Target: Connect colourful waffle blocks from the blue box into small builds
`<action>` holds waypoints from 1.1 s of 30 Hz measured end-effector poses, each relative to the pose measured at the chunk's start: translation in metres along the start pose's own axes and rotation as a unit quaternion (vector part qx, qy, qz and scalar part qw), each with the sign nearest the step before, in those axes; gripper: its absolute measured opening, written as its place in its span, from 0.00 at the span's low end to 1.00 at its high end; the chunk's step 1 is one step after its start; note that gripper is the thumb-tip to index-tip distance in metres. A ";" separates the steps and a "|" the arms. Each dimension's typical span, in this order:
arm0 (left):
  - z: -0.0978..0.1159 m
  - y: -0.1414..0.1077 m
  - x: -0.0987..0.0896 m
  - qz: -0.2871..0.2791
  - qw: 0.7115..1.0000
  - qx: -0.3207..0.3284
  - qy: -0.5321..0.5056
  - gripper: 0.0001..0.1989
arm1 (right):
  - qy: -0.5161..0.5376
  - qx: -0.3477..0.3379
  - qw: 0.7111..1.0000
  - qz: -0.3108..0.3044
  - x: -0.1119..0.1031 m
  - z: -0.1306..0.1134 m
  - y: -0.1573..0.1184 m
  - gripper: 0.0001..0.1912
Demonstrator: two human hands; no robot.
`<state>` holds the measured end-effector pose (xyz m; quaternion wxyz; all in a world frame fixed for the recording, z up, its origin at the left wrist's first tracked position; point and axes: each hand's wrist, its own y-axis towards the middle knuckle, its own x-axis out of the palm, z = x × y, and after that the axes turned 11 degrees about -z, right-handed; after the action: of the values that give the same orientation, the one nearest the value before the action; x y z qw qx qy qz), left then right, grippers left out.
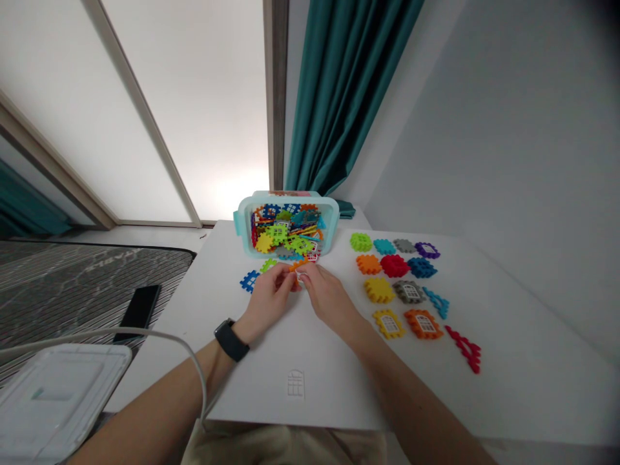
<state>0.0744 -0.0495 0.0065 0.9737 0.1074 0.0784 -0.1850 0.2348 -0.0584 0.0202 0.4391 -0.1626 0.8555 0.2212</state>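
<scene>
My left hand is closed, its thumb and fingers pinching an orange notched building tile. Close beside it, my right hand is also closed, its fingertips at a small white piece against the tile. The fingers partly hide both parts, so I cannot tell whether the white piece sits inside the tile. A blue tile and a lime green tile lie on the table by my left hand. Nearer my body, a white window insert rests flat.
An open pale-teal bin full of colourful tiles stands behind my hands. Tiles lie sorted by colour in rows at right, including a yellow stack and a red triangular piece. A white cable crosses my left forearm; a white lid is at left.
</scene>
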 end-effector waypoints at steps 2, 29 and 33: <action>0.001 -0.001 0.001 -0.002 1.000 0.001 0.012 0.09 | -0.001 -0.002 1.000 -0.006 -0.002 -0.001 0.000 0.10; 0.005 0.005 -0.015 -0.112 0.992 0.008 0.053 0.10 | 0.110 0.067 0.991 0.047 -0.002 -0.003 0.000 0.09; 0.005 0.006 -0.016 -0.118 0.992 -0.015 -0.037 0.11 | 0.077 0.127 0.984 0.095 -0.005 -0.002 0.000 0.18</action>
<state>0.0627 -0.0400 0.0152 0.9489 0.0755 0.0574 -0.3009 0.2365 -0.0589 0.0253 0.3658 -0.0406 0.9194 0.1384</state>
